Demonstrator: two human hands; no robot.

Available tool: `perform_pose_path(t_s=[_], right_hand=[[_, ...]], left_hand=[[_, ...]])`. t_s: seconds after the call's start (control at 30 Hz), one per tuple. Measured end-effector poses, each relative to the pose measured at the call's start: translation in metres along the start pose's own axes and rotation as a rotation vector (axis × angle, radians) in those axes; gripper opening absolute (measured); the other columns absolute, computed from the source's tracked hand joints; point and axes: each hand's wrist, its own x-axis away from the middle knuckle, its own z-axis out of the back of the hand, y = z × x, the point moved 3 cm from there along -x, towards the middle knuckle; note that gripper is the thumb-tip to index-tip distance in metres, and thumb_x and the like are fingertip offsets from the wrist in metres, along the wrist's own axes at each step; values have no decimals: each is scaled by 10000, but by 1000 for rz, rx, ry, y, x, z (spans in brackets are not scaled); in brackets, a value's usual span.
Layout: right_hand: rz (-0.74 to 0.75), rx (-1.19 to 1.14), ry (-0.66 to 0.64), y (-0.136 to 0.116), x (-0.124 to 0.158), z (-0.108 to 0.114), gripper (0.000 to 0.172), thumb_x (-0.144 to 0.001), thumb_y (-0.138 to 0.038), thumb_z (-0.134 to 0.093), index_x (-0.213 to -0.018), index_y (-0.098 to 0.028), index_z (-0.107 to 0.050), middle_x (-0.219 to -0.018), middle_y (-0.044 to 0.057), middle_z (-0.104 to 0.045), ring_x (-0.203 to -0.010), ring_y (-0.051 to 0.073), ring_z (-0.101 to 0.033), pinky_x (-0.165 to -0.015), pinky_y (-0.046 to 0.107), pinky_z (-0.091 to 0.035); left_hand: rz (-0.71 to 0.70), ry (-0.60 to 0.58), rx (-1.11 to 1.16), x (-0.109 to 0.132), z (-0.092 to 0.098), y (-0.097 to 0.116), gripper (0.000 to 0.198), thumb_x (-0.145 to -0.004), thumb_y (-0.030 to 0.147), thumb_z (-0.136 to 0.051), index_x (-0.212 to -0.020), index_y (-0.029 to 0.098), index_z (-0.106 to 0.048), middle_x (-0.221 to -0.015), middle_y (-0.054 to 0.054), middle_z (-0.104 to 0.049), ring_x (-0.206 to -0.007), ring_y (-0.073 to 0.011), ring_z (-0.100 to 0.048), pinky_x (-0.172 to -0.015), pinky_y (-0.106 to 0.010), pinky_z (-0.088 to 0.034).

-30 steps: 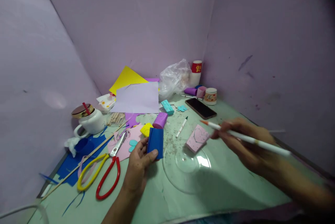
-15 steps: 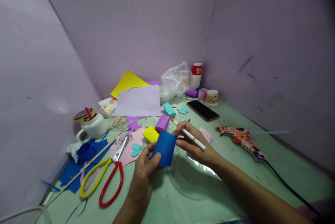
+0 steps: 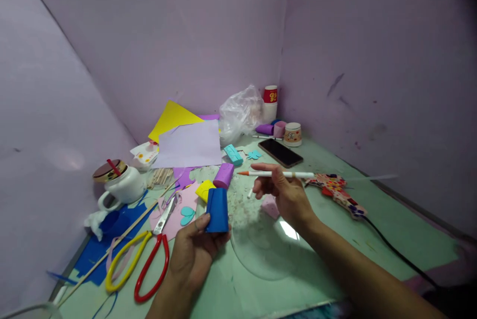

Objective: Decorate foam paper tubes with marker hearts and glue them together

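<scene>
My left hand is closed on a small blue foam or paper tube, thumb on its near side and fingers beneath. In my right hand a slim white pen with an orange tapered end lies almost level between thumb and fingers. The pen's orange end points left, above the tube and apart from it. Close behind the tube are a yellow folded piece and a purple roll. A clear round plate lies flat beneath both hands.
Large scissors with yellow and red handles lie at left, near a white mug. A patterned glue gun with a black cord lies at right. Further back are a phone, a plastic bag and paper sheets.
My right hand has moved away from the blue tube and turned the pen nearly level. My left hand has tilted the tube more upright and lower left. The view has shifted slightly right.
</scene>
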Motion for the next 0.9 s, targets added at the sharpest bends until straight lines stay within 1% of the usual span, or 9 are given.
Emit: perform_pose_path(t_s=[0.07, 0.1, 0.17, 0.27, 0.37, 0.5, 0.67, 0.77, 0.9], right_hand=[[36, 38, 37, -2, 2, 2, 453, -859, -573, -492, -834, -160, -679, -509, -16, -552, -467, 105, -516, -476, 237, -421], [62, 70, 35, -3, 3, 1, 431, -864, -549, -502, -776, -162, -668, -484, -26, -519, -457, 99, -492, -469, 232, -401], [113, 129, -6, -4, 8, -4, 382, -878, -501, -509, -731, -171, -632, -484, -33, -501, -470, 99, -484, -480, 231, -395], [181, 177, -89, -2, 15, -10, 299, -891, -445, -514, -785, -181, -605, -579, -19, -551, -526, 109, -519, -507, 238, -420], [219, 196, -118, -1, 17, -13, 242, -892, -414, -525, -855, -188, -604, -662, -4, -582, -587, 118, -552, -541, 246, -447], [177, 140, -84, -1, 14, -12, 274, -888, -444, -518, -822, -188, -587, -638, -10, -569, -578, 117, -551, -549, 250, -459], [141, 75, -28, -2, 11, -11, 330, -878, -489, -511, -767, -184, -576, -580, -24, -543, -527, 103, -527, -526, 243, -452], [131, 82, -43, 0, 12, -11, 329, -878, -493, -509, -780, -186, -575, -588, -21, -548, -537, 107, -535, -530, 247, -453], [151, 141, -112, 2, 14, -12, 298, -888, -463, -508, -822, -183, -586, -622, -9, -570, -570, 116, -556, -549, 256, -458]], left_hand=[[-5, 5, -12, -1, 0, 0, 147, -754, 79, -554, -887, 60, -612, -766, -145, -691, -630, -215, -666, -599, -343, -562], [-5, 1, -20, -1, -1, -1, 148, -755, 76, -551, -890, 59, -609, -769, -149, -692, -636, -218, -670, -599, -342, -563], [2, -18, -34, -1, -1, -3, 170, -761, 82, -545, -916, 43, -605, -781, -172, -695, -650, -232, -676, -612, -348, -565], [25, -59, -35, -2, -2, -6, 239, -776, 101, -532, -989, 11, -590, -811, -208, -697, -685, -257, -685, -651, -375, -568], [59, -85, -21, -2, -2, -7, 287, -786, 110, -524, -1049, 2, -566, -828, -222, -697, -721, -276, -690, -680, -391, -564], [104, -93, -18, -4, -1, -6, 330, -806, 138, -505, -1109, 12, -534, -848, -230, -697, -730, -283, -694, -653, -381, -559], [154, -144, -32, -6, 0, -6, 332, -830, 182, -461, -1091, -5, -545, -877, -244, -694, -697, -275, -691, -621, -365, -555], [127, -133, -49, -5, 0, -7, 294, -821, 169, -480, -1041, -2, -574, -852, -238, -697, -686, -275, -690, -628, -373, -557], [10, -84, -81, -3, -2, -8, 219, -794, 110, -528, -977, 23, -610, -839, -209, -706, -713, -265, -693, -660, -378, -564]])
